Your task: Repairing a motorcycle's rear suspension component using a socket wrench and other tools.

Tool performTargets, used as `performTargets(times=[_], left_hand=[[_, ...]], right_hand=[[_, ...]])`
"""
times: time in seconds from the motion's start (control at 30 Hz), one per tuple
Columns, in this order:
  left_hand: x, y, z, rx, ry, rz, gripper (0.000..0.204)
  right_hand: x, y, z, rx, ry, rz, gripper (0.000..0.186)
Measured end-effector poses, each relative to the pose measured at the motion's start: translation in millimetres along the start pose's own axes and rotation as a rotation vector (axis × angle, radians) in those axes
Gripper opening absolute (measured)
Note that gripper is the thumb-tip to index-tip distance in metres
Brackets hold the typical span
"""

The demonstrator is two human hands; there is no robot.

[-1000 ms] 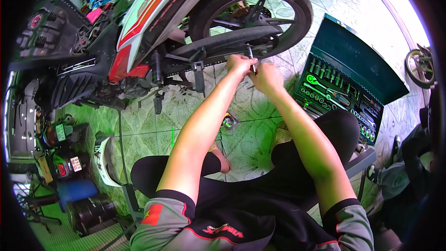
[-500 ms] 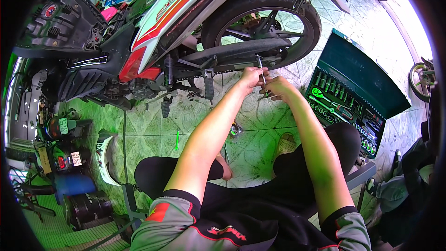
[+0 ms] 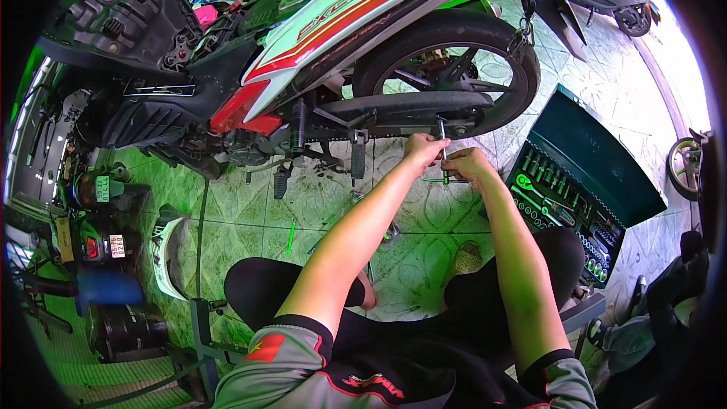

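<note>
A T-handle socket wrench [image 3: 444, 154] runs from the rear of the motorbike's swingarm [image 3: 424, 123] back toward me, its socket end up against the bike beside the rear wheel. My left hand [image 3: 424, 154] is closed around the shaft close to the socket end. At the near end, my right hand [image 3: 467, 166] grips the handle by the crossbar, part of which sticks out to the left. Fingers cover some of the tool, and the fastener at its tip is too small to make out. The rear wheel [image 3: 528, 68] stands just beyond both hands.
An open green socket set case [image 3: 598, 153] lies on the tiled floor at my right. A green-lit slim tool [image 3: 291, 235] and a white curved fairing piece [image 3: 164, 257] lie to the left. Other motorbikes [image 3: 632, 19] stand around, and a person [image 3: 644, 326] is at the lower right.
The whole view has shifted, so the bike appears lower and farther right. My right hand has changed its hold around the wrench's near end, where the crossbar now shows more clearly.
</note>
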State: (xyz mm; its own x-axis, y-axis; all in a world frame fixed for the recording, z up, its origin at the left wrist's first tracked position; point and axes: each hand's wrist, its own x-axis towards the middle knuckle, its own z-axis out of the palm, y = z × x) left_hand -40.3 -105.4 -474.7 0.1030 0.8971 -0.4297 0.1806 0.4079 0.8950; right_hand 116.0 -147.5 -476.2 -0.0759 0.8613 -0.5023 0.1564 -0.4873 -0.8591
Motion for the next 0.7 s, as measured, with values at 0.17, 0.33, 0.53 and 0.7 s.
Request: performTargets(times=[0.17, 0.33, 0.53, 0.7], left_hand=[[2, -1, 1, 0.093, 0.064, 0.067, 0.025], [14, -14, -2, 0.027, 0.053, 0.059, 0.023], [22, -17, 2, 0.057, -0.027, 0.162, 0.024], [18, -17, -5, -0.254, -0.211, 0.089, 0.028]], right_hand=[[0, -3, -1, -0.352, 0.124, -0.092, 0.025], [-9, -19, 6, -0.138, 0.023, 0.069, 0.022], [-13, -26, -4, -0.305, -0.059, 0.19, 0.025], [-11, -24, -6, -0.294, -0.056, 0.103, 0.025]])
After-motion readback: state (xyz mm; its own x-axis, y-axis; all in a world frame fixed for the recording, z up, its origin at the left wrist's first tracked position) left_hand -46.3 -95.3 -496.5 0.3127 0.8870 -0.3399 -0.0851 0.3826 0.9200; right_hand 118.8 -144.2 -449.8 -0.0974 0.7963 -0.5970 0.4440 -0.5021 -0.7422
